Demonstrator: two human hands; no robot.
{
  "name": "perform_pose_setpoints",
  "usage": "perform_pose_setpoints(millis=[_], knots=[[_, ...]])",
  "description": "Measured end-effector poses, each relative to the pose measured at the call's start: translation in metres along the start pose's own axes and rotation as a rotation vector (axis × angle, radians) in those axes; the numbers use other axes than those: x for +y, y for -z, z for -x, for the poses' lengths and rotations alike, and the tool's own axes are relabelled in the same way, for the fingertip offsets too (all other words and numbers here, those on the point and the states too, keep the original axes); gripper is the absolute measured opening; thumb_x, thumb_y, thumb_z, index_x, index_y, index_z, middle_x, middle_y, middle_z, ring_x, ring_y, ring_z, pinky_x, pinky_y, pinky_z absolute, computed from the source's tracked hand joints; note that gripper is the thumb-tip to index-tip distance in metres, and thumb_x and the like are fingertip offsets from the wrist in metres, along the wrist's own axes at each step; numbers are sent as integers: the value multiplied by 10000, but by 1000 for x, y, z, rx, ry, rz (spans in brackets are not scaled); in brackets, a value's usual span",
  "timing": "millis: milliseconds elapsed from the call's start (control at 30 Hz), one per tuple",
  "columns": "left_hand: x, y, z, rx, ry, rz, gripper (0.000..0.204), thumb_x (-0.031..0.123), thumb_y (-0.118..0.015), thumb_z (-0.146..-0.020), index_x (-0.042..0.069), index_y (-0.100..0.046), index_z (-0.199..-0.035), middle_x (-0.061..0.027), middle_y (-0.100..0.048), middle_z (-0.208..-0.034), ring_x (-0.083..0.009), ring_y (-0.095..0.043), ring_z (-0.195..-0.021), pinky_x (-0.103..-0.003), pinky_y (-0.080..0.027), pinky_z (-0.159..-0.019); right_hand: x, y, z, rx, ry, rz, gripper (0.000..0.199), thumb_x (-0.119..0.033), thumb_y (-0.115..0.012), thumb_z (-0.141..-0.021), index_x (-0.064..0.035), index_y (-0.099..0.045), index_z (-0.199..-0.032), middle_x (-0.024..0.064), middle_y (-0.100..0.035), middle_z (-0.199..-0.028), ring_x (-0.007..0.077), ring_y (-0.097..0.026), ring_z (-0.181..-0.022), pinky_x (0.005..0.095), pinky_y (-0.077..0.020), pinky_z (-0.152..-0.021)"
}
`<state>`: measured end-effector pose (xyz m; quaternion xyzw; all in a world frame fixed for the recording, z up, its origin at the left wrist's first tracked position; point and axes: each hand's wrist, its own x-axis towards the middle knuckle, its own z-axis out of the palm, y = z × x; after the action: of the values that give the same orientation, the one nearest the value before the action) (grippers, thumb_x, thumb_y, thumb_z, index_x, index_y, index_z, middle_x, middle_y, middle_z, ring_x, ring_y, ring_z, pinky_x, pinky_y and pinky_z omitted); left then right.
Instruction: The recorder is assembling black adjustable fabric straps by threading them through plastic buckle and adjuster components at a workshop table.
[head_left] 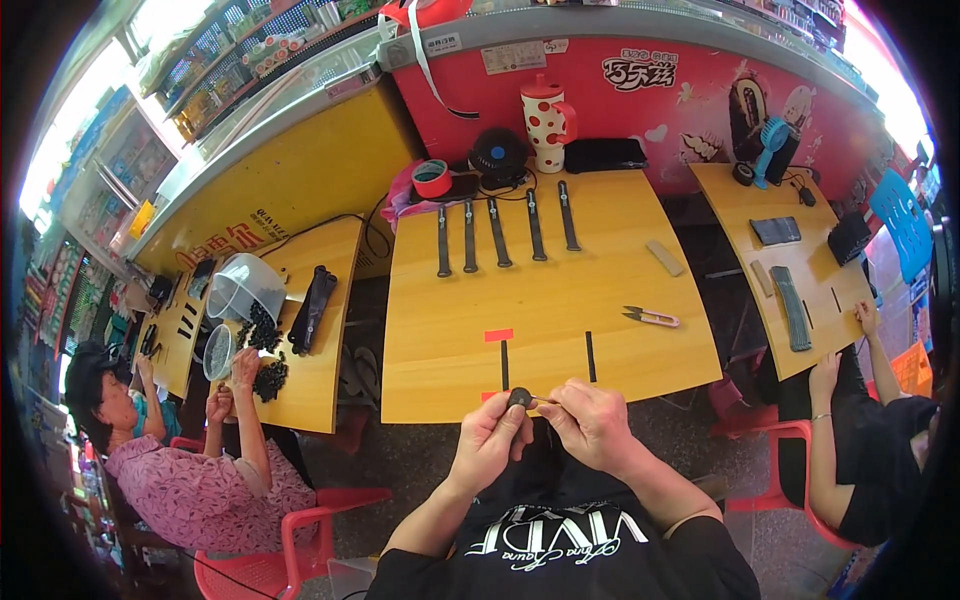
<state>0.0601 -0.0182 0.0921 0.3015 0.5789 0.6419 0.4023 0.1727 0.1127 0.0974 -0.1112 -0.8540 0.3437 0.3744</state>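
At the near edge of my table, my left hand is closed on a small dark round-ended piece, pinched between thumb and fingers. My right hand pinches close beside it, its fingertips at a thin thing too small to name. Just beyond my hands, a black strip lies by a red tape piece, with a second black strip to its right. Thread snips with a pink handle rest on the right. Several dark straps lie in a row farther back.
A beige bar lies at the right side. Along the back stand a tape roll, a black fan and a dotted tumbler. People sit at tables left and right; the left one handles small black pieces beside a clear tub.
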Motion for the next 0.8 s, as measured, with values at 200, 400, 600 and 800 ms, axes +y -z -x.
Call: perform_pose_setpoints(millis=[200, 400, 600, 800], knots=[[5, 1, 2, 26, -170, -375, 103, 49, -496, -950, 0, -587, -947, -22, -575, -652, -71, -520, -515, -211, -413, -476, 2, 9, -4, -34, 160, 171, 254, -204, -725, -790, -68, -546, -674, 56, -463, -570, 215, -503, -470, 325, -366, -410], [-3, -6, 2, 41, -398, -490, 103, 19, -509, -926, -3, -597, -974, -34, -577, -640, -87, -538, -522, -228, -429, -485, -4, 4, -4, 27, 312, 347, 343, -308, -743, -757, -102, -504, -623, 39, -421, -568, 194, -470, -451, 312, -349, -403], [1, -6, 4, 40, -262, -395, 121, 38, -495, -948, -2, -601, -989, -26, -584, -641, -84, -535, -505, -220, -430, -471, 1, 14, -4, 59, 213, 291, 412, -383, -746, -745, -100, -479, -608, 41, -428, -573, 193, -470, -447, 308, -342, -402], [2, -8, 3, 18, -277, -399, 122, 60, -492, -959, 1, -598, -948, -18, -582, -638, -81, -536, -501, -215, -427, -462, 3, 10, -2, 53, 180, 295, 456, -418, -744, -751, -81, -474, -605, 51, -422, -553, 217, -467, -435, 322, -344, -397]])
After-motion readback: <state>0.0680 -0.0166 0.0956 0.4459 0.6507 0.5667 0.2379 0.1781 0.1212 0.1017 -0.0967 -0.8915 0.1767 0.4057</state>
